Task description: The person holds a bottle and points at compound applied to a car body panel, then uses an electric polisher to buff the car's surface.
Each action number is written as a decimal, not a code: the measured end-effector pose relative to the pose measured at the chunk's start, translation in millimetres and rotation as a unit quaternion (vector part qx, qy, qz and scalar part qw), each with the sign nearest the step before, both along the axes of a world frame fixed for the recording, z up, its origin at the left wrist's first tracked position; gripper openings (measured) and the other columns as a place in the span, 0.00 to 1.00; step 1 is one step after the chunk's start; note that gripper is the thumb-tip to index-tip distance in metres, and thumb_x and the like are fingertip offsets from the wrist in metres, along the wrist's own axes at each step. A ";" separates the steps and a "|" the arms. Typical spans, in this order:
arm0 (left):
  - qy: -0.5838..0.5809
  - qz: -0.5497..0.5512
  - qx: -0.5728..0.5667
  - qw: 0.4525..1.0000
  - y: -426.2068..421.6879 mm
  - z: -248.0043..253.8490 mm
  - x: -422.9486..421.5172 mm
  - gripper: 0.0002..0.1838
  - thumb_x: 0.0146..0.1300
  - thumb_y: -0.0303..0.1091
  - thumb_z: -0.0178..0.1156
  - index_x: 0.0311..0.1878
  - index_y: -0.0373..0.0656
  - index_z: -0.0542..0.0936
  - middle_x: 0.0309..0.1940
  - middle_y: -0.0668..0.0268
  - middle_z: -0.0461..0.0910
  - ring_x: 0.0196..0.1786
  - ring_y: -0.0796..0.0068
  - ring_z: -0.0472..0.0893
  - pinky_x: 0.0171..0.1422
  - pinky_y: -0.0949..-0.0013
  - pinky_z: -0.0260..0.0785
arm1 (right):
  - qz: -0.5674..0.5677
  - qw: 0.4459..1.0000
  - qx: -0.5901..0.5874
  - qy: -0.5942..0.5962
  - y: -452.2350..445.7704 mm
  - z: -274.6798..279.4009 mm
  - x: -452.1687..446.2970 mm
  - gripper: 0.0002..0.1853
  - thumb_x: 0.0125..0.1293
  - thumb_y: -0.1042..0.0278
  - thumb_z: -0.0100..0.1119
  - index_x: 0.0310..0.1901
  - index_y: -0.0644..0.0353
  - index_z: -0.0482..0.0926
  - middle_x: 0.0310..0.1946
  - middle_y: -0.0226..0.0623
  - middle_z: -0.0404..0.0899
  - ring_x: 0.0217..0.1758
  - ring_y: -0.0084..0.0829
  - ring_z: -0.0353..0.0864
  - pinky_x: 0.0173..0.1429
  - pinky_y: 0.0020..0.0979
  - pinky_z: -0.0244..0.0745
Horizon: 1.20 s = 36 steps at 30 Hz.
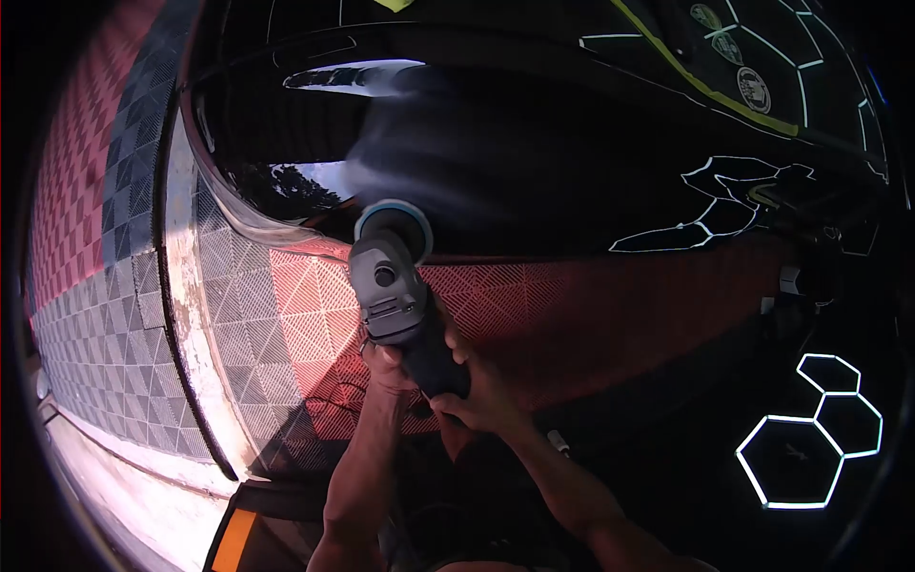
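A grey and black polisher [386, 276] lies in both my hands. Its round pad with a blue rim [393, 206] meets the edge of a glossy black car panel [534, 162]; whether it is spinning I cannot tell. My left hand [384, 367] grips the polisher just behind its head, most fingers hidden beneath it. Around the dark rear handle [438, 360] my right hand [477, 396] is wrapped, thumb near the handle's end. A cloudy, whitish haze [410, 153] covers part of the panel beside the pad.
Yellow-green tape [667, 62] runs along the window edge, near round stickers [753, 88]. Red and grey grid tiles [496, 300] cover the floor below the car. A pale worn strip [195, 315] crosses the left side. Glowing hexagons [791, 505] show at right.
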State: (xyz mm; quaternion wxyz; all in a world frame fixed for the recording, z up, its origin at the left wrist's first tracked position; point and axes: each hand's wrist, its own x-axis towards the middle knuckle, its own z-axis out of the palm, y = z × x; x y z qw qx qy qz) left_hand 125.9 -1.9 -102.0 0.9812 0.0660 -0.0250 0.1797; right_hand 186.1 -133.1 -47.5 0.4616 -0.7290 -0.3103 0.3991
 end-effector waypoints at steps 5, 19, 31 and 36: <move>0.100 -0.144 0.047 0.983 -28.2 17.7 23.3 0.44 0.46 0.43 0.76 0.63 0.33 0.65 0.44 0.51 0.80 0.47 0.54 0.83 0.53 0.57 0.78 | -0.106 0.994 0.002 0.008 -53.5 -18.0 -4.6 0.44 0.51 0.51 0.75 0.63 0.69 0.66 0.43 0.49 0.81 0.46 0.42 0.84 0.53 0.41 0.78; 0.162 -0.231 0.178 0.943 -56.9 82.8 123.9 0.33 0.51 0.44 0.71 0.56 0.34 0.73 0.40 0.56 0.81 0.39 0.65 0.85 0.46 0.63 0.81 | -0.422 0.871 0.120 0.220 -80.2 11.7 35.3 0.51 0.49 0.24 0.66 0.56 0.70 0.68 0.30 0.42 0.79 0.27 0.32 0.83 0.30 0.28 0.80; 0.137 -0.151 0.121 0.971 1.7 89.9 117.4 0.35 0.55 0.54 0.69 0.55 0.37 0.72 0.38 0.55 0.80 0.38 0.62 0.84 0.41 0.62 0.80 | -0.230 0.939 0.079 0.242 -2.7 66.3 60.5 0.42 0.55 0.31 0.61 0.48 0.72 0.72 0.26 0.40 0.78 0.26 0.30 0.82 0.29 0.28 0.78; 0.148 -0.083 0.080 0.982 36.9 89.0 97.3 0.33 0.58 0.53 0.67 0.55 0.35 0.72 0.37 0.55 0.80 0.35 0.63 0.85 0.38 0.62 0.81 | -0.171 0.953 0.074 0.238 37.9 64.0 59.1 0.40 0.59 0.31 0.57 0.48 0.70 0.72 0.26 0.39 0.77 0.25 0.29 0.81 0.28 0.27 0.76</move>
